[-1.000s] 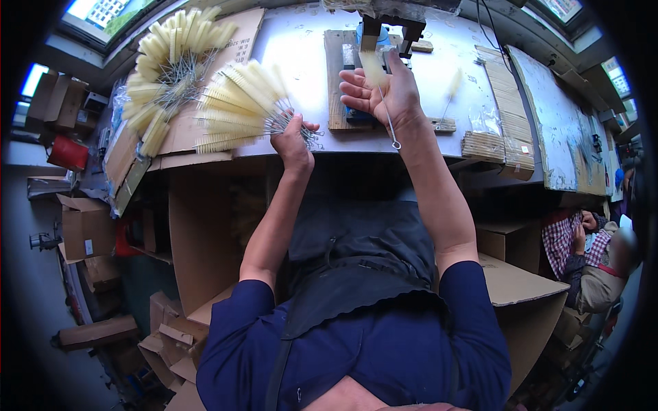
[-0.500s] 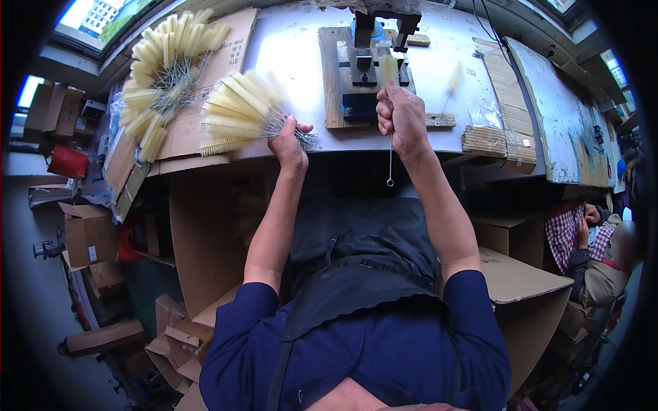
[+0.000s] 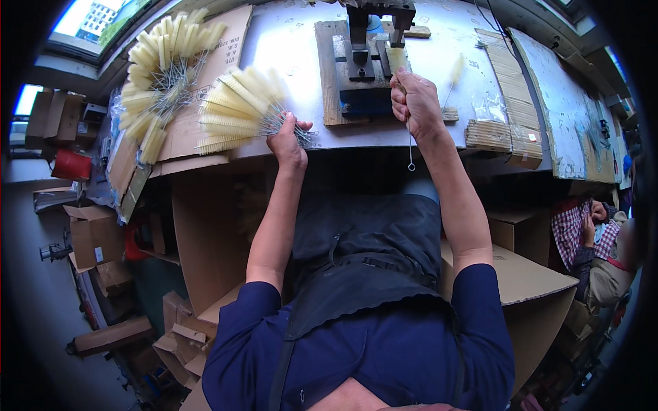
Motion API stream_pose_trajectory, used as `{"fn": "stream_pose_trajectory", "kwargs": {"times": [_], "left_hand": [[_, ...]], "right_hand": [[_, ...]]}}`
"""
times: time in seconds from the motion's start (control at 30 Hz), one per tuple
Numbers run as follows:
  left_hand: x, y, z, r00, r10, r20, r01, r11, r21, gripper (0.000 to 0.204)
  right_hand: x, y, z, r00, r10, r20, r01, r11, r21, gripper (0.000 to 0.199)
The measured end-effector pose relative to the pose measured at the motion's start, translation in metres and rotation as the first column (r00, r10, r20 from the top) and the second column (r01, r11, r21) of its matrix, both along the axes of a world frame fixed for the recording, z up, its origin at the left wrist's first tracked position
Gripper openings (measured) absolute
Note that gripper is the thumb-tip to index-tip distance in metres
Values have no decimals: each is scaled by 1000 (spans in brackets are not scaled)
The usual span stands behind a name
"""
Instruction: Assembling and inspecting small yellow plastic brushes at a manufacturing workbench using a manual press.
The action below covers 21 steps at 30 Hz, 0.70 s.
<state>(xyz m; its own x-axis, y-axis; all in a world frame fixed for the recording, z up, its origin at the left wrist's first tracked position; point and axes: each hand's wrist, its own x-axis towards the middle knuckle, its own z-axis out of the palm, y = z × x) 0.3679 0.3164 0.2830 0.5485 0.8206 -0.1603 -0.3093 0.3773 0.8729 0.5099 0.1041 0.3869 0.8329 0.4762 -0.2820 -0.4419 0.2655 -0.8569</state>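
Note:
My left hand (image 3: 288, 142) is closed round the wire handles of a fanned bunch of bottle brushes (image 3: 236, 109), whose pale yellow bristle heads point left. My right hand (image 3: 418, 103) grips a single bottle brush (image 3: 397, 59) by its wire. The bristle end rises above my fist beside the black metal press (image 3: 360, 48); whether they touch, I cannot tell. Below the fist hangs the wire, ending in a small loop. The press stands on a wooden board (image 3: 330, 103) at the table's middle.
A large pile of similar brushes (image 3: 154, 82) lies on cardboard at the far left. One loose brush (image 3: 455, 70) rests right of the press, near stacked cardboard strips (image 3: 488, 135). Open cartons (image 3: 205, 240) stand under the table's edge. Another person's hands (image 3: 591, 222) show at far right.
My right hand has shifted right and a little away from me, carrying its brush along the right side of the press. The left hand keeps its hold on the bunch, nearly still.

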Motion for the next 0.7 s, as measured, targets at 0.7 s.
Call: {"fn": "stream_pose_trajectory", "kwargs": {"times": [0.7], "left_hand": [[-27, -56, 44, 934, -315, 166, 338, 933, -128, 13]], "right_hand": [[21, -20, -23, 623, -125, 772, 547, 776, -315, 32]]}}
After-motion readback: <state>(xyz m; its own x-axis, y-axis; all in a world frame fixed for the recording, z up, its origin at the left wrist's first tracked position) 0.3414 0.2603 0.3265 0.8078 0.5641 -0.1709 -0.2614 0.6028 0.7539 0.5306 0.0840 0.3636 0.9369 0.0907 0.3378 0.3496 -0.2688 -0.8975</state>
